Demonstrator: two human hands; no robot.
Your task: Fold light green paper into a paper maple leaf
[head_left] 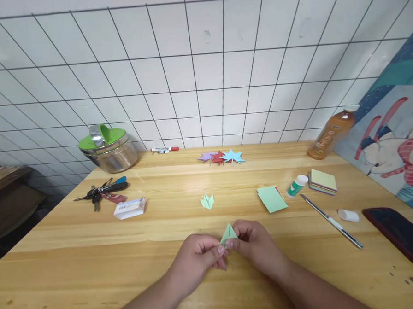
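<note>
A small green paper triangle (pixel 229 232), folded, points upward between my two hands near the front of the table. My left hand (pixel 201 256) pinches its lower left corner with thumb and fingers. On the other side, my right hand (pixel 254 243) grips the lower right edge, thumb in front. The fingers hide the bottom of the folded paper. Just beyond them lies another folded green paper piece (pixel 207 201) with several points. To its right rests a stack of square green paper sheets (pixel 272 199).
At the back are paper maple leaves (pixel 232 157), a marker (pixel 165 149), a steel pot (pixel 118 154) and a bottle (pixel 333 131). Keys (pixel 101 191) and a small box (pixel 129 208) lie left; a glue stick (pixel 297 186), utility knife (pixel 333 221), cap (pixel 348 215), sticky notes (pixel 323 181) and phone (pixel 401 239) right.
</note>
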